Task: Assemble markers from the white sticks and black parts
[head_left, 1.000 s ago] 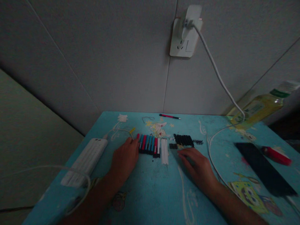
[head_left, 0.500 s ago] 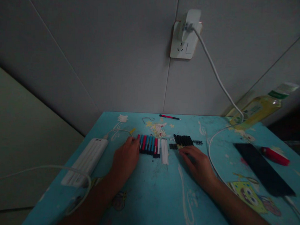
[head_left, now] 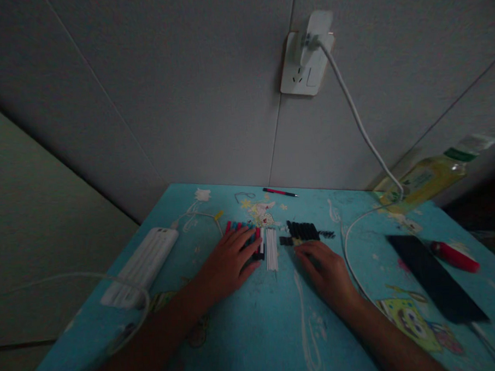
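Note:
My left hand (head_left: pixel 230 257) lies over a row of red and blue pen barrels (head_left: pixel 261 245), fingers spread and palm down. The hand covers much of the row. Just to its right, thin white sticks (head_left: pixel 271 250), like pen refills, lie side by side. My right hand (head_left: pixel 327 267) rests on the table with fingers loosely bent and the thumb apart. Its fingertips are at the end of a short line of small dark and gold-coloured pieces (head_left: pixel 289 241). Behind them are short black tubes (head_left: pixel 302 230) in a row, with tiny dark bits (head_left: pixel 327 235) beside them.
A red and black pen (head_left: pixel 280 192) lies near the wall. At left is a white power strip (head_left: pixel 140 267) with cables. On the right are a dark flat phone-like slab (head_left: pixel 436 278), a red object (head_left: pixel 454 257), a bottle of yellow liquid (head_left: pixel 428 180) and a white cable (head_left: pixel 346 247).
My left hand has moved right from the left end of the barrel row and spread over it. My right hand has stayed in nearly the same place.

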Available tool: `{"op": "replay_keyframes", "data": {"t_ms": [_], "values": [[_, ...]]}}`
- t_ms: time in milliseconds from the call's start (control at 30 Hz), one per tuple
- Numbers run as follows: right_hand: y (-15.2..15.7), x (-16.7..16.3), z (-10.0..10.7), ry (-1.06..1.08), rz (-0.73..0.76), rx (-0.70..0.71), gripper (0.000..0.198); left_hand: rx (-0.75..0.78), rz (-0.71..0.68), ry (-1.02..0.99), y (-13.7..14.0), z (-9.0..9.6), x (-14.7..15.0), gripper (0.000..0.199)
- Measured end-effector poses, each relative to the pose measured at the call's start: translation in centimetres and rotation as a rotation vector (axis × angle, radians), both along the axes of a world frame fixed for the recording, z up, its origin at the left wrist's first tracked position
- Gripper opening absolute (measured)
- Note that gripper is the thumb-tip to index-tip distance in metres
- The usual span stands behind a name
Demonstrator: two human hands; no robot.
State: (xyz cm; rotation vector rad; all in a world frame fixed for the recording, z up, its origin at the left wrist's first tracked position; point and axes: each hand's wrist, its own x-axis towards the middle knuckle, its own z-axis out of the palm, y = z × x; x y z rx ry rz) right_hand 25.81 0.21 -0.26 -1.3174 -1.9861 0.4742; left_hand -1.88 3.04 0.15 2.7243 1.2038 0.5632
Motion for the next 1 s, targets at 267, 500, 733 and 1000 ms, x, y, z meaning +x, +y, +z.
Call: {"op": "replay_keyframes", "data": {"t_ms": [267, 500, 733, 1000], "values": [[-0.1, -0.1, 0.1, 0.005, 0.007, 0.016, 0.016, -0.011, 0.020, 0.039, 0.4, -0.9, 0.1, 0.037], [-0.1, -0.1, 0.1, -0.009, 0.002, 0.026, 0.017, 0.014, 0.023, 0.021, 0.5, -1.1, 0.1, 0.036], [-0.1, -0.2, 0.2, -0.018, 0.012, 0.023, 0.018, 0.037, 0.032, 0.008, 0.3, -0.8, 0.6, 0.039], [-0.1, -0.3, 0.2, -0.020, 0.009, 0.027, 0.018, 0.094, 0.088, 0.034, 0.3, -1.4, 1.2, 0.035]]}}
